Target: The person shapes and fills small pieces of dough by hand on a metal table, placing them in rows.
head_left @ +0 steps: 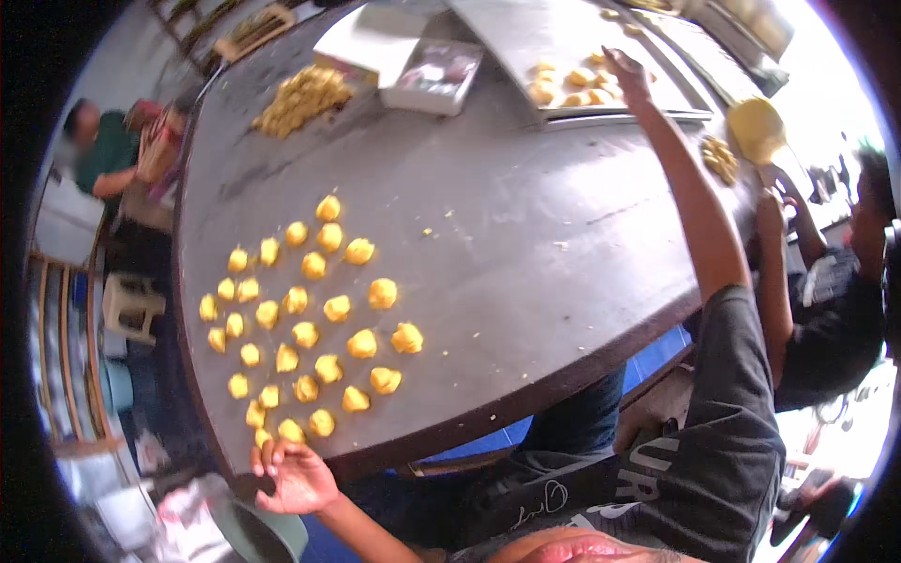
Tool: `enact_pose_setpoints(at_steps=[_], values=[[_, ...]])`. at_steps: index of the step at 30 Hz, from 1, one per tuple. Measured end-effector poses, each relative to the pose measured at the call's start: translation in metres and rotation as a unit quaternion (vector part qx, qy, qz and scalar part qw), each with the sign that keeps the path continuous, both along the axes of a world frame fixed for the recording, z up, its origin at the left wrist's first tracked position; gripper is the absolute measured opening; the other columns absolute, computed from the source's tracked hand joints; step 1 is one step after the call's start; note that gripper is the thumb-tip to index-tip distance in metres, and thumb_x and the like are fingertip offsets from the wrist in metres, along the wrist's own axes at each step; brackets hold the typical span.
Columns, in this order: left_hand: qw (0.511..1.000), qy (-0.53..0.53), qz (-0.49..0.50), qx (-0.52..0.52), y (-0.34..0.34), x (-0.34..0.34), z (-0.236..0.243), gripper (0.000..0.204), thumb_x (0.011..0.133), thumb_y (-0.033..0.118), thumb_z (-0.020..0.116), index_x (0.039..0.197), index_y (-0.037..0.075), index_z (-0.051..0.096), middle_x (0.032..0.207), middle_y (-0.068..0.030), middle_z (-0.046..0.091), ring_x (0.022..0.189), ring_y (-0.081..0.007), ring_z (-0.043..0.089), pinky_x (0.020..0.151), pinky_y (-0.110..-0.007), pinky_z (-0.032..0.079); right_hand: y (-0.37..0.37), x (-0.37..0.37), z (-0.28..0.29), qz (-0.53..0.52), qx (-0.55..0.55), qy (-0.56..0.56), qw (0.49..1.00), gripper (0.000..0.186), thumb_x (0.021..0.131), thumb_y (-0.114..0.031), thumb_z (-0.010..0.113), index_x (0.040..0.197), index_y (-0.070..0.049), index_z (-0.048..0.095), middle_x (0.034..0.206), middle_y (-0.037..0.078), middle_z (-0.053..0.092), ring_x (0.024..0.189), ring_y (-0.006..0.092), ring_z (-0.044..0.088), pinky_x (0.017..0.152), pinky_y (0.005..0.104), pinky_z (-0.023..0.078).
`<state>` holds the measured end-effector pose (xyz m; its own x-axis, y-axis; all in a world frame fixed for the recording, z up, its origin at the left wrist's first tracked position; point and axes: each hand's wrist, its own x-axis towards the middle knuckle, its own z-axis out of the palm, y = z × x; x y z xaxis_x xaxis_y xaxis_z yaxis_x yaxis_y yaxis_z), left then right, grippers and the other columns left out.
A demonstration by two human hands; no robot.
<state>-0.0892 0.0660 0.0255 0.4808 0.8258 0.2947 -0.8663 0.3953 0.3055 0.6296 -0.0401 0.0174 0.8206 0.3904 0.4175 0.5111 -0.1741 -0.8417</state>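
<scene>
My left hand (296,477) is at the near left corner of the grey table (488,281), palm up with its fingers loosely bent and apart, and I see nothing in it. Just beyond its fingertips lie the nearest of several yellow dough balls (305,334), spread over the table's left part. My right arm reaches far forward. My right hand (627,73) hangs over a metal tray (507,47), its fingers stretched toward smoother dough balls (574,86) grouped there. A finger is close to one of those balls; whether it touches I cannot tell.
A pile of yellow dough pieces (302,99) and an open white box (435,77) lie at the far side. Right of the tray, another person (835,281) works near a yellow bowl (756,129). A second person (117,155) is at far left; a green bin (263,530) stands below my left hand.
</scene>
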Motion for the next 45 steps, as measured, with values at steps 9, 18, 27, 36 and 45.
enact_pose_setpoints(at_steps=[9, 18, 27, 36, 45], values=[[0.999, -0.027, 0.010, -0.017, 0.014, 0.003, -0.023, 0.027, 0.075, 0.023, 0.065, 0.089, 0.014, 0.044, 0.084, 0.0003, 0.046, 0.095, -0.0185, 0.048, 0.098, -0.040, 0.036, 0.031, 0.136, 0.007, -0.310, -0.367, -0.352, 0.803, 0.068, 0.083, -0.054, 0.048, 0.133, -0.010, 0.036, 0.132, 0.021, 0.040, 0.122, 0.0377, 0.037, 0.100, 0.0440, 0.031], [0.999, -0.050, -0.017, -0.011, 0.011, -0.007, -0.023, 0.024, 0.077, 0.025, 0.065, 0.087, 0.016, 0.046, 0.082, 0.0018, 0.047, 0.093, -0.0163, 0.049, 0.096, -0.040, 0.037, 0.200, -0.285, 0.017, 0.541, -0.297, -0.253, 0.745, 0.053, 0.083, -0.010, 0.053, 0.133, -0.014, 0.036, 0.136, 0.009, 0.036, 0.120, 0.0260, 0.041, 0.102, 0.0354, 0.033], [0.994, -0.096, -0.050, -0.016, 0.015, -0.008, -0.024, 0.026, 0.075, 0.032, 0.062, 0.085, 0.014, 0.047, 0.079, -0.0010, 0.046, 0.090, -0.0190, 0.049, 0.096, -0.043, 0.037, 0.228, -0.328, 0.033, 0.544, -0.554, -0.257, 0.575, 0.052, 0.078, -0.002, 0.052, 0.128, -0.008, 0.040, 0.125, 0.013, 0.047, 0.114, 0.0308, 0.045, 0.096, 0.0373, 0.037], [0.993, -0.099, -0.069, -0.007, 0.014, -0.018, -0.024, 0.020, 0.079, 0.024, 0.064, 0.084, 0.013, 0.048, 0.077, -0.0006, 0.046, 0.085, -0.0188, 0.051, 0.089, -0.044, 0.040, 0.205, -0.294, 0.047, 0.482, -0.451, -0.248, 0.709, 0.048, 0.083, -0.022, 0.059, 0.126, -0.007, 0.044, 0.126, 0.016, 0.048, 0.114, 0.0258, 0.047, 0.097, 0.0329, 0.038], [0.990, -0.106, -0.098, -0.001, 0.024, -0.006, -0.019, 0.018, 0.081, 0.025, 0.058, 0.087, 0.009, 0.052, 0.077, -0.0041, 0.052, 0.086, -0.0212, 0.053, 0.085, -0.045, 0.040, 0.421, -0.107, -0.040, 0.020, -0.259, -0.194, 0.946, 0.051, 0.086, -0.041, 0.047, 0.118, -0.002, 0.051, 0.113, 0.019, 0.055, 0.101, 0.0257, 0.056, 0.087, 0.0363, 0.042]])
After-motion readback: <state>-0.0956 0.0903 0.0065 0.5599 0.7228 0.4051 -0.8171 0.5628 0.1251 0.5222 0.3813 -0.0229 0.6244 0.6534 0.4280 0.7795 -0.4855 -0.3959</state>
